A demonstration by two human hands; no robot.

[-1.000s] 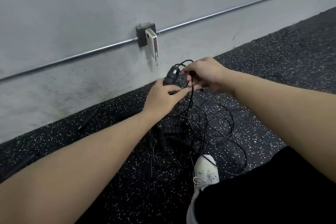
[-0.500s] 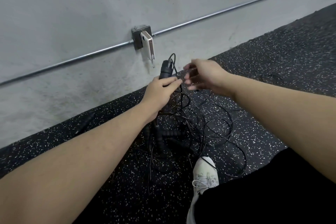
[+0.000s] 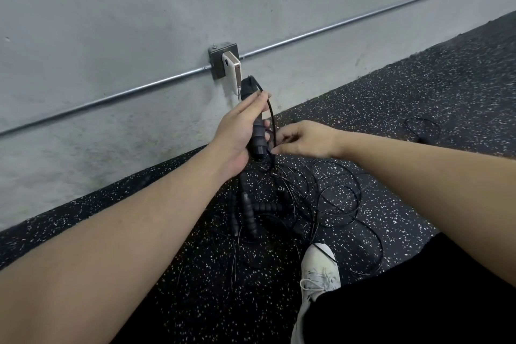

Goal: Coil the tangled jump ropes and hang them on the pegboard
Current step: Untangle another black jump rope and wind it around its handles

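Two hands work the untangling step: left hand [image 3: 237, 131] grips a handle [image 3: 252, 120] upright, right hand [image 3: 304, 139] pinches its cord [image 3: 272, 120]; freeing it from the tangle [image 3: 293, 198] likely comes next.

The left hand [image 3: 237, 131] covers the middle of the black handle [image 3: 255, 120] it grips. The right hand's [image 3: 304, 139] fingertips hide where they pinch the thin cord [image 3: 272, 120]. Other handles on the floor [image 3: 418, 86] blend into a dark tangle [image 3: 268, 204]; their number cannot be told. The white shoe [image 3: 318, 274] is partly hidden by black clothing [image 3: 418, 301]. Both forearms run off the frame.
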